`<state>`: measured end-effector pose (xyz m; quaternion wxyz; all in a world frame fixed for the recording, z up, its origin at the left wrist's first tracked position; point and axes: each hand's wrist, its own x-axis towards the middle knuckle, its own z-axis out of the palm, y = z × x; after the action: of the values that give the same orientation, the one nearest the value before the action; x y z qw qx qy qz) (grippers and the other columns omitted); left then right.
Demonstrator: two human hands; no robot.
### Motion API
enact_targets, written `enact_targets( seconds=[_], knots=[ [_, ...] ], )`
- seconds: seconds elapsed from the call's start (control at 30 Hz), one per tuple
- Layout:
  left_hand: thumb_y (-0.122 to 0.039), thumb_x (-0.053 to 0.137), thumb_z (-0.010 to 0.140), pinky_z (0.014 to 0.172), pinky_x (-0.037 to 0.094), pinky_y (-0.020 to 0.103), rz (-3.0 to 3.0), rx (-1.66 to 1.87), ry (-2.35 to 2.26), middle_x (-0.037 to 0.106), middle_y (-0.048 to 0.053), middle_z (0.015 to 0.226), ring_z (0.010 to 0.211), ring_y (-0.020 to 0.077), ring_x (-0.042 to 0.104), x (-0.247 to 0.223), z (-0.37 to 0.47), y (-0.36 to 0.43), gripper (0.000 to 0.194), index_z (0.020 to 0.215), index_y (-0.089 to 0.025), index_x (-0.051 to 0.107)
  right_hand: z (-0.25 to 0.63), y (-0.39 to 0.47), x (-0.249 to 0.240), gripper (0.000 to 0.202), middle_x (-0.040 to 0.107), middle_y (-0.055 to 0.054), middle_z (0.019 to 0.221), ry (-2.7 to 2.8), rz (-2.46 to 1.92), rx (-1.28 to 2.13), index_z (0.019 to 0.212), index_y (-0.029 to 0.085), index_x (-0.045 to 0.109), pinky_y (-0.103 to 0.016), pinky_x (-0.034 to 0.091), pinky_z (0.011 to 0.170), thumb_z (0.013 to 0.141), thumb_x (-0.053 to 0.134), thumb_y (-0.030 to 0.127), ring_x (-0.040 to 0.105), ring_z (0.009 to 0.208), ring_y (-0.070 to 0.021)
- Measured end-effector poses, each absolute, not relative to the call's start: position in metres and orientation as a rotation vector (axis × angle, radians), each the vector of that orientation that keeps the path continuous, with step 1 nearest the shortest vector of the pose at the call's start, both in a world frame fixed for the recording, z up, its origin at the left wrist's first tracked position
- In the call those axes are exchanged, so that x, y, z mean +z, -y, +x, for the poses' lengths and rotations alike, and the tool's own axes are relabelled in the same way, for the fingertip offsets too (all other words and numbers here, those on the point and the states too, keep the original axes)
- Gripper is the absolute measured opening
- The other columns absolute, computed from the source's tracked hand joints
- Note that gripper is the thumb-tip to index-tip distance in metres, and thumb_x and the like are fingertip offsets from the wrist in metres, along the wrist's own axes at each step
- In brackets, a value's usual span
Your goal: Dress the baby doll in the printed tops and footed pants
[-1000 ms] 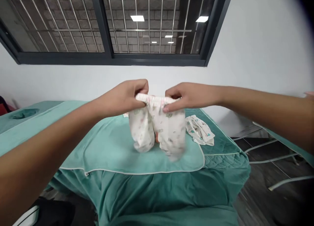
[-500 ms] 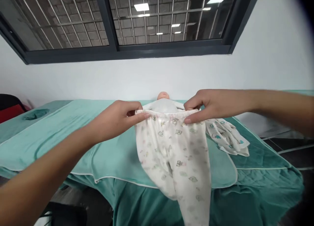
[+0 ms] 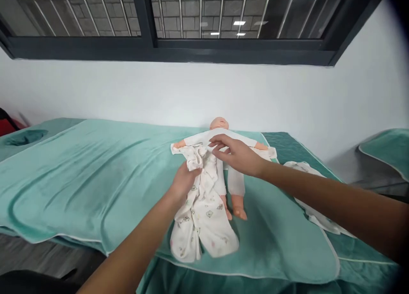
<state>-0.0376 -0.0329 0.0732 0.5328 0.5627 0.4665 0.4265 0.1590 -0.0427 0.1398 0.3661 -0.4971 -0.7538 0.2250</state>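
A doll (image 3: 219, 123) in white clothing lies on its back on the green bed cover, arms spread, its bare feet toward me. Small white trousers with a printed pattern (image 3: 209, 219) hang bunched at the waist from my left hand (image 3: 187, 177), whose fingers are closed on them. They cover part of the doll's left-side body and leg in view. My right hand (image 3: 234, 153) hovers over the doll's torso, fingers apart, beside the bunched waistband, and nothing shows in it.
Folded patterned white clothing (image 3: 306, 168) lies to the right, partly behind my right forearm. The green bed cover (image 3: 79, 170) stretches left, and a white wall with a barred window (image 3: 243, 51) stands behind.
The trousers were stretched between both hands; now my left hand has them bunched and lower. My right hand has let go of the waistband, and the doll's body and feet have come into view.
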Motion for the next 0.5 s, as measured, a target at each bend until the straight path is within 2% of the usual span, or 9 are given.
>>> enact_targets(
  seconds=[0.13,0.23,0.3,0.37,0.4,0.43,0.5],
  knots=[
    [-0.021,0.057,0.080,0.100,0.047,0.044,1.371,1.096,-1.516,0.061,0.012,0.126,0.115,0.0282,0.059,0.051,-0.046,-0.005,0.049,0.130,-0.019,0.053,0.202,-0.005,0.104,0.042,0.056,-0.009,0.136,1.873,-1.456,0.297,0.129,0.024,0.050,-0.044,0.046,0.102,0.089,0.055,0.037,0.054,0.123,-0.0246],
    [-0.020,0.059,0.079,0.113,0.034,0.046,1.656,1.185,-1.643,0.044,0.017,0.143,0.135,0.0315,0.043,0.052,-0.049,-0.024,0.053,0.132,-0.015,0.052,0.235,-0.047,0.089,0.064,0.047,-0.016,0.146,1.753,-1.653,0.212,0.141,0.017,0.041,-0.047,0.036,0.112,0.087,0.057,0.048,0.045,0.135,-0.0304],
    [-0.025,0.059,0.082,0.116,0.030,0.045,1.795,1.195,-1.581,0.041,0.016,0.146,0.139,0.0315,0.038,0.057,-0.039,-0.029,0.047,0.128,-0.015,0.056,0.255,-0.075,0.081,0.083,0.044,-0.022,0.148,1.642,-1.840,0.315,0.148,0.011,0.030,-0.048,0.036,0.112,0.086,0.055,0.058,0.046,0.134,-0.0345],
    [-0.035,0.059,0.086,0.110,0.039,0.043,1.685,1.069,-1.436,0.051,0.014,0.138,0.127,0.0291,0.051,0.060,-0.021,-0.031,0.046,0.128,-0.018,0.057,0.271,-0.103,0.073,0.097,0.050,-0.026,0.143,1.559,-1.963,0.486,0.153,0.007,0.017,-0.048,0.041,0.107,0.085,0.050,0.068,0.054,0.127,-0.0365],
    [-0.043,0.060,0.086,0.104,0.045,0.043,1.548,0.963,-1.363,0.056,0.013,0.134,0.118,0.0283,0.058,0.061,-0.010,-0.031,0.051,0.130,-0.019,0.054,0.278,-0.116,0.070,0.102,0.055,-0.025,0.138,1.544,-1.984,0.566,0.154,0.007,0.012,-0.048,0.042,0.105,0.085,0.047,0.072,0.057,0.123,-0.0365],
    [-0.049,0.062,0.084,0.100,0.048,0.043,1.408,0.881,-1.287,0.059,0.013,0.131,0.113,0.0283,0.062,0.060,0.001,-0.030,0.057,0.132,-0.019,0.053,0.282,-0.127,0.068,0.105,0.058,-0.024,0.135,1.546,-1.984,0.633,0.155,0.007,0.008,-0.048,0.043,0.105,0.084,0.045,0.075,0.059,0.122,-0.0363],
    [-0.055,0.063,0.083,0.098,0.050,0.040,1.172,0.829,-1.119,0.061,0.012,0.133,0.115,0.0279,0.062,0.057,0.020,-0.030,0.062,0.134,-0.022,0.051,0.287,-0.146,0.065,0.111,0.060,-0.022,0.135,1.575,-1.956,0.731,0.156,0.008,0.005,-0.048,0.041,0.107,0.081,0.044,0.080,0.056,0.126,-0.0359]
  ],
)
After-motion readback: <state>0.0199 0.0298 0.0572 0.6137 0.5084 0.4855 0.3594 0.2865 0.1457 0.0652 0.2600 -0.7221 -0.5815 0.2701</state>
